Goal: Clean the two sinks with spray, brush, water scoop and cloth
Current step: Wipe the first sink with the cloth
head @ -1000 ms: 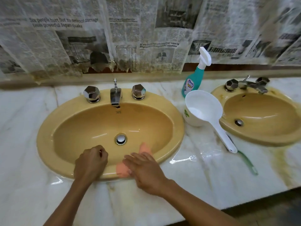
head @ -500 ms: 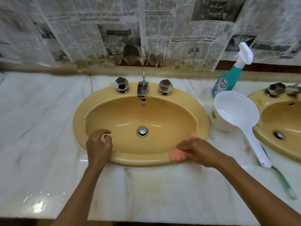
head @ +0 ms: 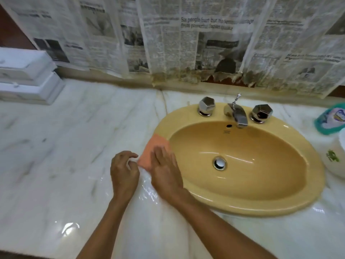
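Head view, the only one: your right hand (head: 165, 168) lies flat, fingers straight, pressing the orange cloth (head: 153, 149) onto the left rim of the yellow sink (head: 252, 204), where rim meets the marble counter (head: 65, 146). Your left hand (head: 124, 170) sits just beside the cloth's near corner, fingers loosely curled, thumb and forefinger close to the edge; whether they actually pinch it, cannot tell. Likely trouble: the counter below your hands is wet and glossy, so a flat palm with no real grasp may skate, or let the cloth bunch and skip patches of rim. A wide sweep to the right could catch the white scoop (head: 336, 157) or the teal spray bottle (head: 330, 118), both cut off at the frame edge beside the sink. Second sink and brush are out of view. Basin looks shiny, drain (head: 220, 163) open, chrome tap (head: 238, 114) between two faceted knobs. Room: newspaper (head: 186, 43) papered over the wall, its bottom edge stained and torn above the backsplash; stacked white boxes (head: 26, 75) far left on the counter.
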